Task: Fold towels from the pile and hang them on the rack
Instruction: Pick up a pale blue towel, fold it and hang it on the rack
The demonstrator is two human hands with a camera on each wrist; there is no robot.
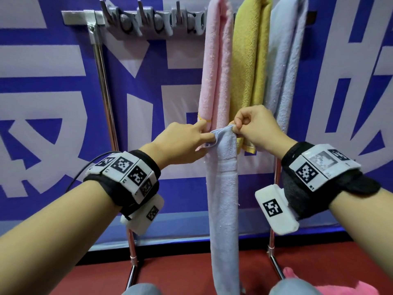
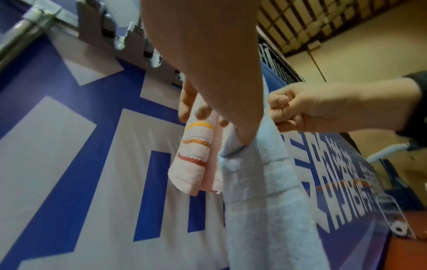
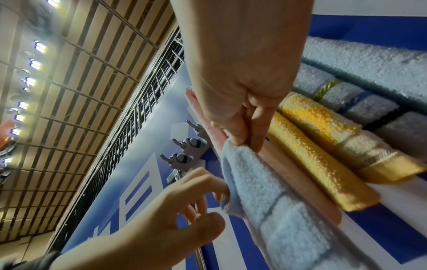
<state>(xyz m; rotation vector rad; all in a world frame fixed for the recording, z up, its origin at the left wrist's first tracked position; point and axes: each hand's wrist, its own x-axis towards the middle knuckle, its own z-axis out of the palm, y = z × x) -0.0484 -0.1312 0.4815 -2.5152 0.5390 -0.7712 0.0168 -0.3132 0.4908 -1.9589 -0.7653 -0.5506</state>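
Both hands pinch the light blue towel's point(image 1: 223, 188) top edge. Left hand point(image 1: 180, 143) grips at nine o'clock, right hand point(image 1: 257, 128) at three. It hangs before the rack point(image 1: 102, 81).

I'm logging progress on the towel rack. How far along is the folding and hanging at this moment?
Done: a pink towel, a yellow towel and a pale blue towel already hang folded on the rack. In hand: the left hand and right hand pinch the top of a long light blue towel, not yet hung. Left: at least a pink cloth on the floor, mostly out of view.
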